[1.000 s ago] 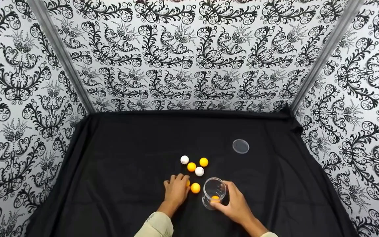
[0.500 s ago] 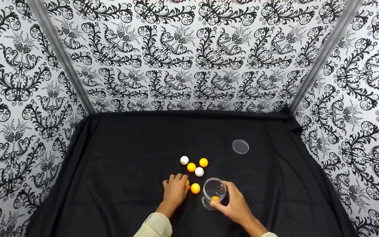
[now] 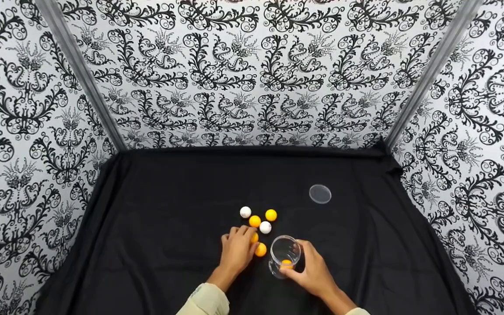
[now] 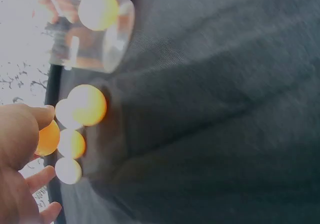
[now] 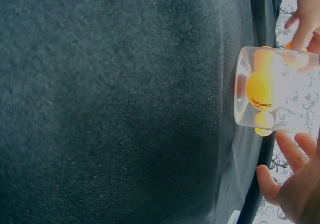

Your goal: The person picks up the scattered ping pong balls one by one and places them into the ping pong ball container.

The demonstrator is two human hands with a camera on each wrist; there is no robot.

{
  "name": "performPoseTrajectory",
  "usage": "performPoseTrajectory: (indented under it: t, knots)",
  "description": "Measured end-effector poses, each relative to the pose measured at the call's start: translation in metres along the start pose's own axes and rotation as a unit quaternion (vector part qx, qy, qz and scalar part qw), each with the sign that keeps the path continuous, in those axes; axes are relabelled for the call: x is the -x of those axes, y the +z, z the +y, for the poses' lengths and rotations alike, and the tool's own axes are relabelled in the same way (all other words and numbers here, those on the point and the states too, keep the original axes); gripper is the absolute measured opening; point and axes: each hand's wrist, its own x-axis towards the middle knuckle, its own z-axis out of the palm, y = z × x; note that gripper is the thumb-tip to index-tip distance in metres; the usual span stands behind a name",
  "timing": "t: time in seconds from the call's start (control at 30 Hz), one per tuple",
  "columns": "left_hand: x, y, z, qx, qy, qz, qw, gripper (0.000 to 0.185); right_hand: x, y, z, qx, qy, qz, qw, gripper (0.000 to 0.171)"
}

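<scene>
Over the last second the left hand [image 3: 237,249] has slid slightly far-right, fingertips now pinching an orange ping-pong ball [image 3: 254,237] off the black cloth [image 3: 169,227], while the right hand [image 3: 313,272] grips the clear plastic jar [image 3: 285,257] beside it, ready for loading.

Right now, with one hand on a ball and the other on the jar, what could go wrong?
1. The left hand pinches one orange ball right beside another orange ball; lifting could knock that one rolling across the black cloth.
2. The clear jar, gripped by the right hand, has a narrow mouth; a ball might bounce off its rim.
3. The loose balls lie close together, so one nudge may scatter them.
</scene>
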Motion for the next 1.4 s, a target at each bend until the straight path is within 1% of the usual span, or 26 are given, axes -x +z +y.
performPoseTrajectory:
  t: [0.23,0.43,0.63,0.77,0.93,1.0,1.13,1.23,1.4]
  knots:
    - [-0.001,-0.012,0.015,0.013,0.018,0.017,0.9996,0.039,0.000,0.000,0.000,0.000,-0.007,0.001,1.000,0.083]
    - [0.000,-0.027,0.028,0.032,0.031,0.026,0.9987,0.041,0.000,-0.001,0.000,0.003,-0.013,0.000,1.000,0.081]
    - [0.000,-0.038,0.043,0.045,0.051,0.050,0.9964,0.041,-0.001,-0.002,0.000,-0.007,-0.001,-0.008,1.000,0.078]
    - [0.002,-0.042,0.054,0.046,0.068,0.058,0.9950,0.042,-0.001,-0.002,0.000,-0.003,0.001,-0.008,1.000,0.079]
    - [0.006,-0.044,0.065,0.048,0.102,0.074,0.9908,0.041,-0.001,-0.002,0.000,0.002,-0.010,-0.006,1.000,0.078]
    - [0.008,-0.042,0.068,0.052,0.119,0.081,0.9882,0.041,0.000,-0.002,0.000,0.003,-0.017,-0.005,1.000,0.077]
    - [0.012,-0.038,0.073,0.057,0.147,0.090,0.9834,0.040,0.000,-0.002,0.001,0.004,-0.012,-0.007,1.000,0.079]
    - [0.015,-0.035,0.076,0.051,0.160,0.094,0.9813,0.039,0.000,-0.002,0.001,0.003,-0.004,-0.013,1.000,0.081]
    - [0.017,-0.033,0.080,0.032,0.172,0.093,0.9802,0.039,0.000,-0.003,0.001,0.002,-0.004,-0.017,1.000,0.081]
